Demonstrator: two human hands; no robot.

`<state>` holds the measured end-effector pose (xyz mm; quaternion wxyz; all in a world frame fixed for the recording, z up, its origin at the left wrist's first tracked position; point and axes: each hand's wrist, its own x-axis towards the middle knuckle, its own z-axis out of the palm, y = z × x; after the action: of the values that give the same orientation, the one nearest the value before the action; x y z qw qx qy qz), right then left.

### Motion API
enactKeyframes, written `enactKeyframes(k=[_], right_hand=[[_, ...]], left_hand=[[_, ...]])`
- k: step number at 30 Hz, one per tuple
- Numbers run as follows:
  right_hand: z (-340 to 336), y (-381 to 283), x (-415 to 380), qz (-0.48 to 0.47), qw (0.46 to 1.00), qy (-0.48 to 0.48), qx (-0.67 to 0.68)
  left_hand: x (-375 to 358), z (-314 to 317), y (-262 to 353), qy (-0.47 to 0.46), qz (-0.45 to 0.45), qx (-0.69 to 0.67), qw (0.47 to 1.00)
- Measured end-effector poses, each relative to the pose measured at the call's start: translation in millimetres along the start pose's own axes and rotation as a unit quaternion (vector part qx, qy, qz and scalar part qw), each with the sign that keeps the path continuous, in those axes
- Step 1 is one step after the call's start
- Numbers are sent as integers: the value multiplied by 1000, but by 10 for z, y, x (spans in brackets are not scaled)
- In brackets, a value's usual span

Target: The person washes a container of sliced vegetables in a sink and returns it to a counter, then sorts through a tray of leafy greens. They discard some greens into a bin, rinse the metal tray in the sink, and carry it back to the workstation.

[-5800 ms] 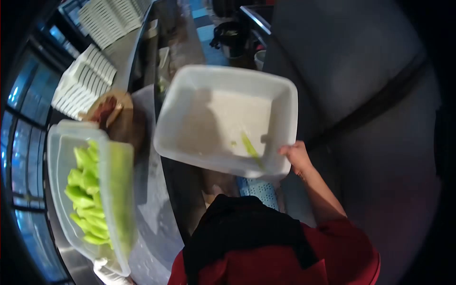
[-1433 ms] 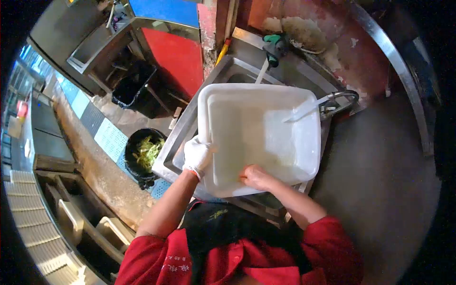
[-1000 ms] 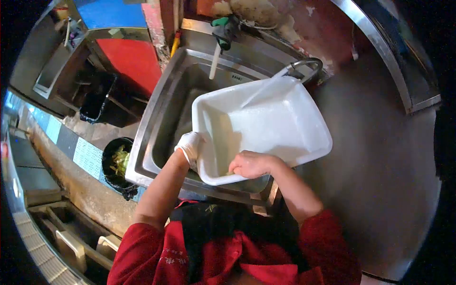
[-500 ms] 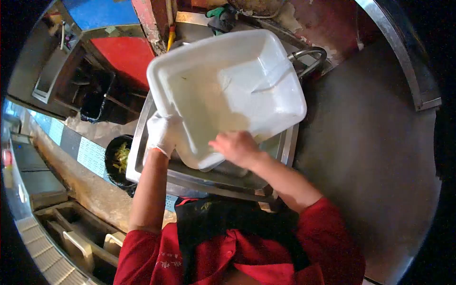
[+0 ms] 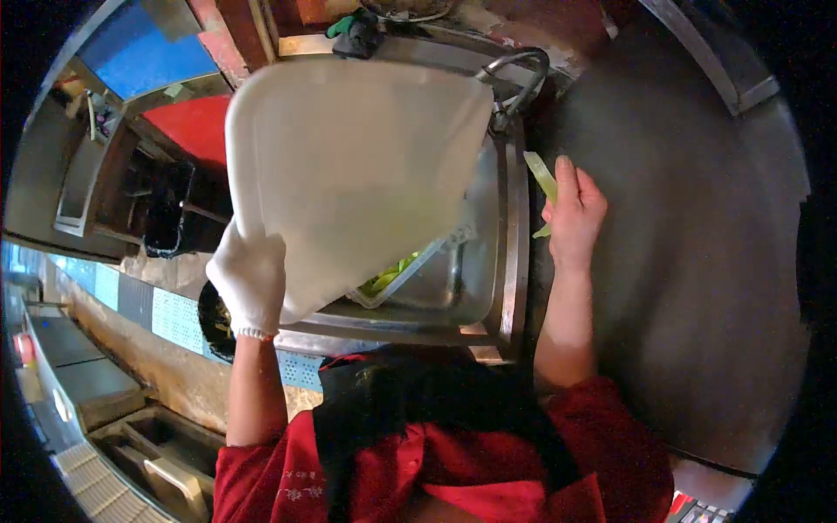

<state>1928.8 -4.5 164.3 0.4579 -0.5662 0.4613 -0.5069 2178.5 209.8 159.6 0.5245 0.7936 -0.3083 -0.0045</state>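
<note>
White tub: it is held tilted up over the sink [image 5: 475, 292], its big pale face [image 5: 357, 166] blurred; it looks like stiff, fairly light plastic, probably slick if wet.
Left hand: gloved [image 5: 248, 275], it is closed on the tub's lower left edge; that rim seems the best hold, though one-sided, so the wide body could twist in the grip.
Right hand: bare [image 5: 575, 213], well apart from the left, it pinches a green strip [image 5: 541, 177].
Green strip: likely light, moist and easily snapped, so a gentle pinch at the middle suits it; green also shows below the fingers, whether the same piece I cannot tell.
Clear box: it sits in the sink [image 5: 405, 281], partly hidden by the tub, with green pieces [image 5: 384, 277] in it.
Edges: the faucet [image 5: 523, 63] stands just by the tub's upper right corner, the likeliest knock; the sink's steel rim runs between tub and right hand.
Room: the right hand has space over the wide grey surface [image 5: 680, 244]; on the left, a black bucket [image 5: 207, 318] lies by the gloved wrist.
</note>
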Motion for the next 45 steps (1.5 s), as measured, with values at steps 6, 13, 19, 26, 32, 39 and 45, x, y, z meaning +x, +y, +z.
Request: enactKeyframes(k=[6,13,19,26,32,39,45], right_hand=[[-32,31,-104,-57,998,-33,-8],[38,13,-40,-41,997,60,8],[720,-10,7,-69,995,-21,63],[2179,79,-949,132,873,-438,167],[3303,-50,-2475,95,779,-572,238],[4674,1935,-3606,-393,613,-662,-177],[4855,1990,-4100,-21,561,-719,-409]], left_hand=[[-355,-191,33,-59,229,252,938],[-557,-534,51,-92,275,145,946],[-548,-1159,-82,117,249,208,939],[-1239,-2294,-937,558,-54,-13,828],[-2831,-2979,-2340,640,-298,-343,619],[-3790,-3847,-3654,698,-225,-496,465],[-4545,-4045,-4038,693,-394,-530,288]])
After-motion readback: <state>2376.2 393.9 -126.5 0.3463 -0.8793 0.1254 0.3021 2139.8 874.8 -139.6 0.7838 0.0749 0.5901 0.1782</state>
